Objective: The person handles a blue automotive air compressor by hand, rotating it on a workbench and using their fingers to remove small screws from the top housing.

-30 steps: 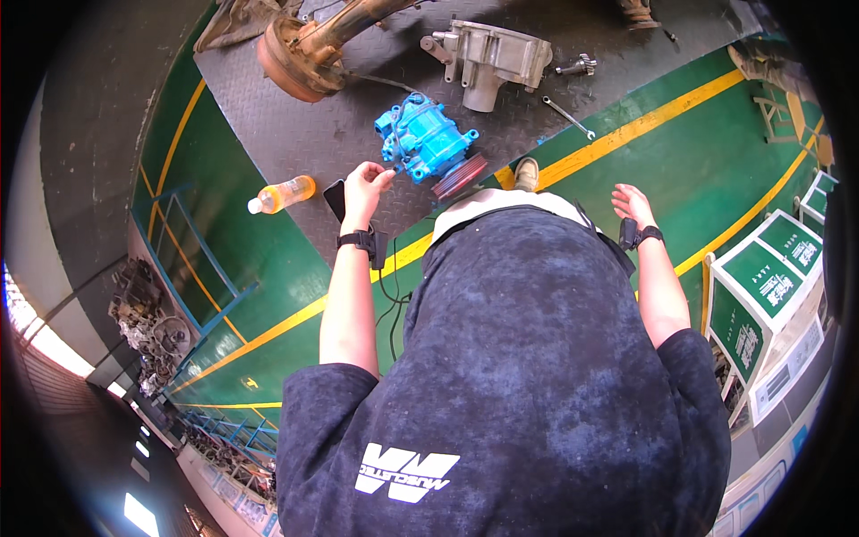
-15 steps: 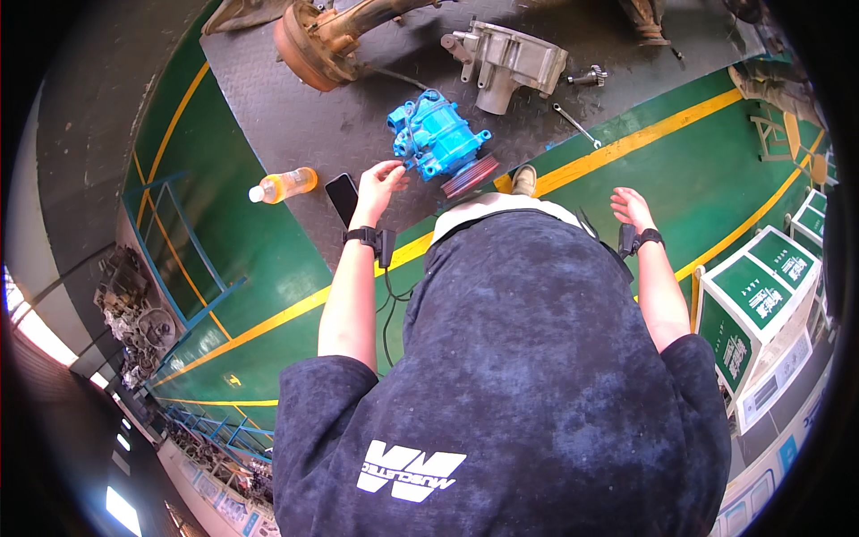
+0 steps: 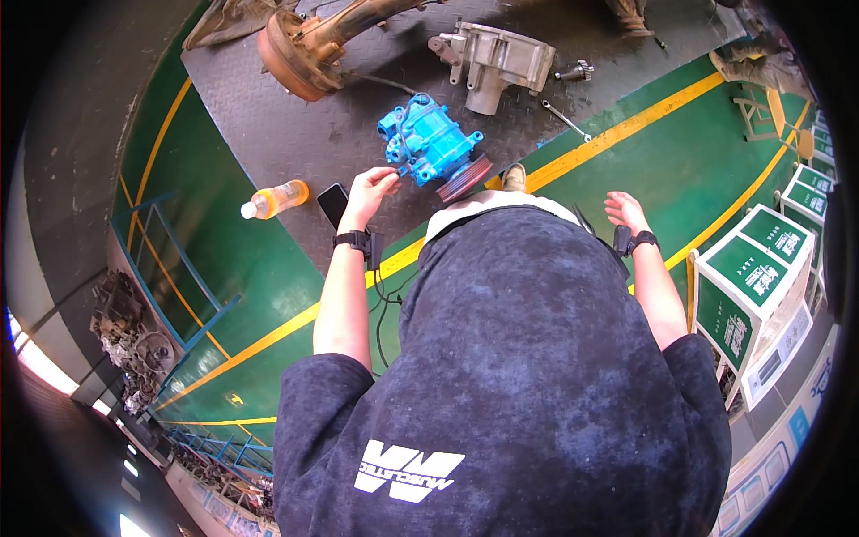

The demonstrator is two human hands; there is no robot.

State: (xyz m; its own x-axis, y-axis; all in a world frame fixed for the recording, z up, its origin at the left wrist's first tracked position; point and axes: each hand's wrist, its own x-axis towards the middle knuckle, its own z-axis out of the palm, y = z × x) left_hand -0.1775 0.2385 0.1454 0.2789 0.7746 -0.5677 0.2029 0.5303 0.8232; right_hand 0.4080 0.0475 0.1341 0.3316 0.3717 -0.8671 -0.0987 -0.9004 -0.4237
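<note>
A blue belt-driven compressor (image 3: 429,139) with a reddish grooved pulley (image 3: 464,179) lies on the dark textured plate (image 3: 268,143) in front of me. My left hand (image 3: 369,192) is at its lower left edge. Thumb and forefinger are pinched together against a small part there, too small to make out. Just left of that wrist a black phone (image 3: 333,205) lies on the plate. My right hand (image 3: 625,209) hangs over the green floor to the right, holding nothing, its fingers loosely bent and apart.
An orange drink bottle (image 3: 276,200) lies left of the phone. Behind the compressor are a rusty drum with a shaft (image 3: 300,58), a grey metal housing (image 3: 501,61), a small gear shaft (image 3: 574,71) and a wrench (image 3: 566,121). Green-and-white stools (image 3: 756,268) stand at the right.
The whole scene has shifted slightly left in view. My left hand keeps its pinch at the compressor's edge, and my right hand stays nearly in place.
</note>
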